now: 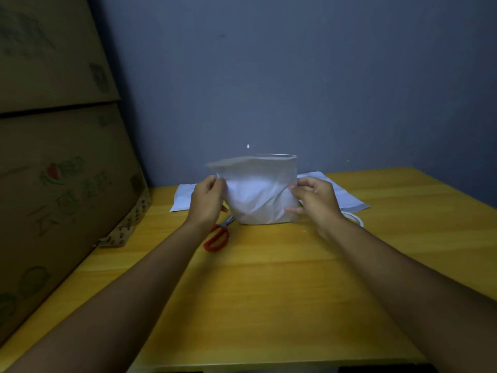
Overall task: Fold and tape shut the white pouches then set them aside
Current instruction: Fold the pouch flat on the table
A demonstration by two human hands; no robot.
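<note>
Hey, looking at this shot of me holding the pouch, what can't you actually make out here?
Head view only:
- Scissors: blades mostly hidden behind the left hand and the held pouch.
- Tape roll: largely covered by the right hand and wrist.
- Flat pouches behind: count unclear, middle hidden by the held pouch.
- Box print: blurred, dim.

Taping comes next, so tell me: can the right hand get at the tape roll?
Probably yes: the tape roll lies just beside the right hand, nothing between, but that hand grips the pouch.

L hand (208, 199) & R hand (313, 201) gripping white pouch (258, 189) upright, yellow table (269, 292)
</note>
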